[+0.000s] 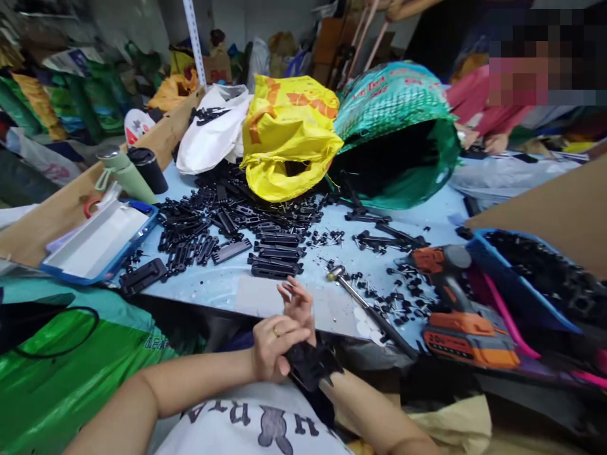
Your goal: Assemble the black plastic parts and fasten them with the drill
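My left hand, with a ring on one finger, is closed at the other wrist, on a black wrap. Just beyond it, my right hand has its fingers apart, partly curled, with nothing in them. Both hands are in front of my body at the near table edge. Ahead of them lies a short stack of black plastic parts. A hammer rests to the right of my hands, beside scattered small black screws or knobs.
An orange cordless drill and a blue bin of black parts stand at right. Yellow, white and green sacks line the back. Cups and a blue tray are left. Another person's hands show far right.
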Available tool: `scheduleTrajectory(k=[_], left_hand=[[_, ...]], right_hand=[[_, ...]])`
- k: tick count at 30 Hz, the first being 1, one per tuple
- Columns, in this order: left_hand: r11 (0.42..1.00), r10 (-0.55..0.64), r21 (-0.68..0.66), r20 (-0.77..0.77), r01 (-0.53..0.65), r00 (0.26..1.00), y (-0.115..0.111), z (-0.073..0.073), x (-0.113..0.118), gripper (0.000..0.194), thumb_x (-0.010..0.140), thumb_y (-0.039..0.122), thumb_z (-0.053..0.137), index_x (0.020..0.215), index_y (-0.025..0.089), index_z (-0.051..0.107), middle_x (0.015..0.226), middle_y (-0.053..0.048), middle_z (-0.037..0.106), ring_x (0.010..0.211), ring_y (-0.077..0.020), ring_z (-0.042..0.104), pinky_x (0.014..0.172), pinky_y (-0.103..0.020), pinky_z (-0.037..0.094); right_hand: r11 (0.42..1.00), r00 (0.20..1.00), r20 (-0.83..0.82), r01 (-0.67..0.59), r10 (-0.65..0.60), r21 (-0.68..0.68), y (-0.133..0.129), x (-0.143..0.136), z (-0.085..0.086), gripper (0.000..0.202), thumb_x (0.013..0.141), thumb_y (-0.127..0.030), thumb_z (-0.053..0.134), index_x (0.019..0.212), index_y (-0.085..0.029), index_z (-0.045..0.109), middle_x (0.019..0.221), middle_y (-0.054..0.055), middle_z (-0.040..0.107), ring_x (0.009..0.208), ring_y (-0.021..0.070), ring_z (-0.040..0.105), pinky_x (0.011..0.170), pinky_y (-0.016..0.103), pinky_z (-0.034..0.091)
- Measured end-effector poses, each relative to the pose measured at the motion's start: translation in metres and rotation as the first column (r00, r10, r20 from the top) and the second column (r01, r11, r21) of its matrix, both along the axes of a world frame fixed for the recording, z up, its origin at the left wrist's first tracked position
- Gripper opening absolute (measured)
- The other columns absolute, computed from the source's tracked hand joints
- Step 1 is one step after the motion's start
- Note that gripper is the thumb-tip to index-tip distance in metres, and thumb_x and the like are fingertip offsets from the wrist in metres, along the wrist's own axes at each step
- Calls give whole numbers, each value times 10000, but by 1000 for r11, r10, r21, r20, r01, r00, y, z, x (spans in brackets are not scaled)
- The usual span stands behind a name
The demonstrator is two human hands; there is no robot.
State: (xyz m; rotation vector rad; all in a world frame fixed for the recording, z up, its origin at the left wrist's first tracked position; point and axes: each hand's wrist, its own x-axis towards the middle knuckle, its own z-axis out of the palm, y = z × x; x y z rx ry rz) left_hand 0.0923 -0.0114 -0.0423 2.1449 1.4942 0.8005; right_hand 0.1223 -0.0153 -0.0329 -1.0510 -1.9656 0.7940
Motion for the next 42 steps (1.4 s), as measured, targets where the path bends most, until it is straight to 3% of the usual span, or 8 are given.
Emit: scheduleTrajectory(k=[8,15,20,25,30,33,38,42], left_hand=[[902,-179,300,-394,310,902,32,-13,-110,402,830,407,569,1172,197,568,1049,-126,615,1061,-271,530,897,-445,398],[870,-180,309,-528,385,830,74,-12,-116,340,866,345,534,1186,231,540,1083,-102,607,1031,-237,527,850,-417,387],[954,-8,277,-367,118,930,70,-11,-120,335,869,353,536,1155,179,540,1151,-93,561,1023,-208,546,878,-415,452],[953,170,296,-335,-68,927,67,-1,-166,342,881,354,508,1167,167,525,1203,-107,527,1057,-221,527,884,-430,463],[825,564,245,-312,-508,765,96,17,-232,320,868,269,446,1122,116,566,1112,-154,561,1062,-283,478,874,-413,427],[773,624,206,-417,-600,661,134,25,-257,304,854,215,409,1067,110,599,1113,-173,540,1069,-301,453,860,-413,408],[745,615,98,-484,-660,622,183,27,-267,274,824,127,376,931,49,616,1101,-221,535,1072,-319,445,850,-427,391],[735,637,91,-430,-672,639,180,24,-271,331,867,97,265,1035,22,541,1072,-233,555,1043,-311,483,859,-456,385]], right_hand=[[961,933,258,207,-251,184,167,28,26,278,927,-282,319,1042,-181,551,1173,117,561,1135,214,462,986,361,340],[991,799,598,-20,-64,132,265,-39,40,259,920,-273,418,1110,-191,574,1149,66,588,1088,185,459,939,280,358],[988,798,590,49,-125,144,295,-110,37,305,909,-257,442,1167,-117,523,1218,163,530,1130,245,428,945,375,345],[978,818,538,186,-206,91,322,-133,37,258,850,-189,527,1078,-73,562,1148,226,566,1130,304,449,946,476,324],[977,886,422,214,-191,-7,321,-113,36,288,820,-255,584,1069,-111,595,1072,148,632,1043,252,550,898,390,411],[977,924,345,201,-165,-71,299,-94,38,330,851,-322,536,1103,-114,581,1015,101,663,928,182,614,820,311,472],[982,997,25,74,-71,-171,215,-33,44,366,823,-377,566,1089,-126,582,1001,92,672,879,173,639,753,301,517],[997,998,14,57,-58,55,119,63,40,344,786,-381,640,1078,-203,609,1065,82,644,965,206,602,850,378,488]])
